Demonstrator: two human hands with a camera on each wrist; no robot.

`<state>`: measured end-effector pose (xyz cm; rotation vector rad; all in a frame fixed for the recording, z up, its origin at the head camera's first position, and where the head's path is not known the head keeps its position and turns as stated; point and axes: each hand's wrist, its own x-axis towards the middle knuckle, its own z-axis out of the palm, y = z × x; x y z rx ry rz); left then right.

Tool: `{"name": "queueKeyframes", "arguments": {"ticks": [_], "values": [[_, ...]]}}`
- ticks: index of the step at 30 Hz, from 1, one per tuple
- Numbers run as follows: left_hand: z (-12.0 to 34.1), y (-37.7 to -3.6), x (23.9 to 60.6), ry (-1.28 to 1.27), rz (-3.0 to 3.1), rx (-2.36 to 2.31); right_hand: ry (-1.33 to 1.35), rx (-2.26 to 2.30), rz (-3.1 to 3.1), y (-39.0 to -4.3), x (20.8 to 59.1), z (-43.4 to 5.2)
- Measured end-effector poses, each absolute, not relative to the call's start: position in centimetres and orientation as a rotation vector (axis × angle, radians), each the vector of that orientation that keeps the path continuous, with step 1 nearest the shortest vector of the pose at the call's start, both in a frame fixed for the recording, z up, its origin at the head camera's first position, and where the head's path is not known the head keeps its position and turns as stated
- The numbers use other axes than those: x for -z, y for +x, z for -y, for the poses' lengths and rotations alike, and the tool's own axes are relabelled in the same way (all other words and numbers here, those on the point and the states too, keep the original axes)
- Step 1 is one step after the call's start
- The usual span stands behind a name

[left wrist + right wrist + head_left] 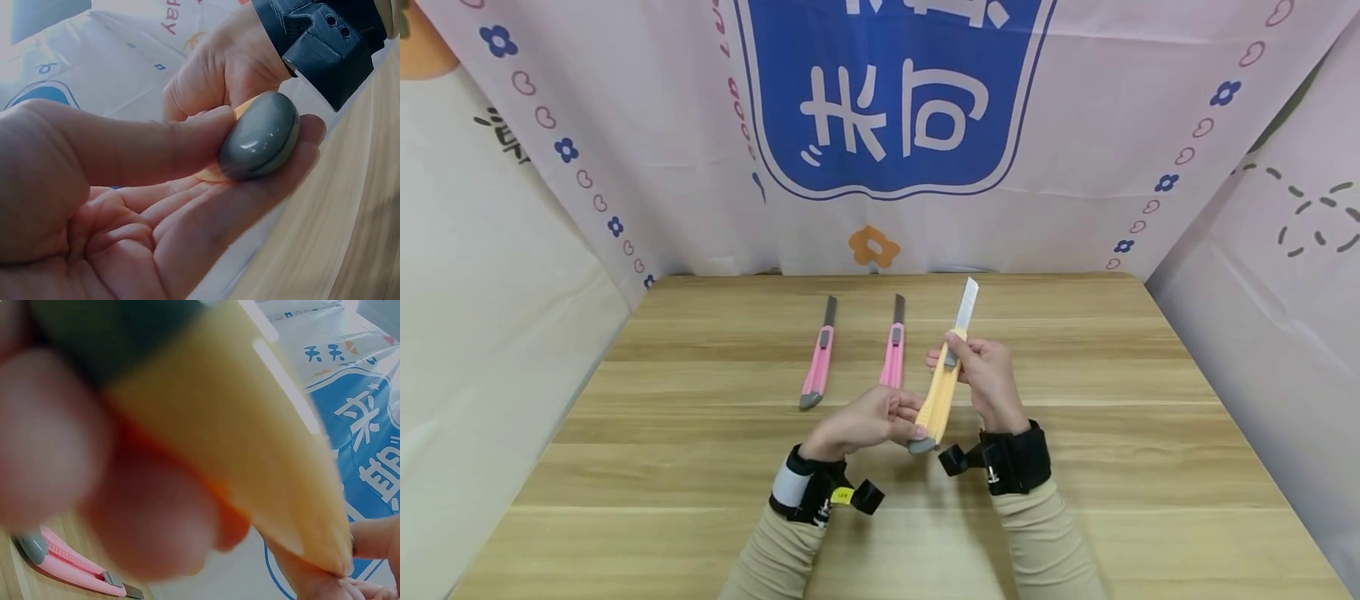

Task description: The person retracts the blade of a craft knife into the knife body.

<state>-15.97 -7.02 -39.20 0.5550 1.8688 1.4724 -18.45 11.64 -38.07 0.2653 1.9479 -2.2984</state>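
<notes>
A yellow utility knife (938, 392) with its blade (967, 302) out is held up between both hands, blade pointing to the far side. My left hand (878, 419) pinches its grey end cap end, thumb on one side and fingers on the other, as the left wrist view shows with the grey cap (262, 134). Higher on the body, near the grey slider, my right hand (988, 375) grips it with the thumb on top. In the right wrist view the yellow handle (250, 425) looms large and blurred.
Two pink utility knives lie on the wooden table (700, 467), blades out and pointing away: one at the left (818, 367), one in the middle (892, 354) partly hidden by the left hand. A printed curtain (685, 208) hangs behind the table's far edge.
</notes>
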Motion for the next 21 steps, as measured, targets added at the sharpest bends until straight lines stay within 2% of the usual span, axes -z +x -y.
{"name": "queueKeyframes", "arguments": {"ticks": [21], "values": [[6.85, -15.92, 39.27, 0.483, -1.893, -1.523, 0.265, 2.272, -1.915, -18.47, 38.15, -11.09]]}}
